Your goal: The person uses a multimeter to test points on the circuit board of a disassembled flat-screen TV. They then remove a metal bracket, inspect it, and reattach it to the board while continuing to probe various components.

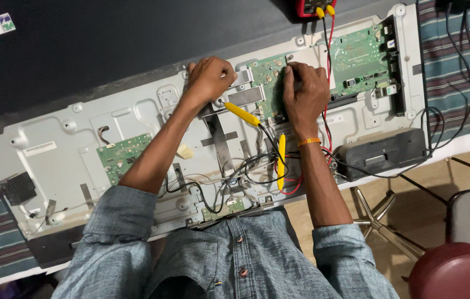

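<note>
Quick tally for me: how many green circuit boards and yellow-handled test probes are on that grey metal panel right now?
Green circuit boards: 4 (large, under the hands, left, small bottom strip)
Yellow-handled test probes: 2 (slanted, upright)
Total: 6

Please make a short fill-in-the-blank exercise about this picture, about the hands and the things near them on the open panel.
1. Both hands, the left hand and the right hand, rest on the metal back panel of an opened ____.
2. The two test probes lying near the hands have handles of ____ colour.
3. The right hand lies on a circuit board of ____ colour.
4. The band on the right wrist is ____.

Missing words: television; yellow; green; orange
</note>
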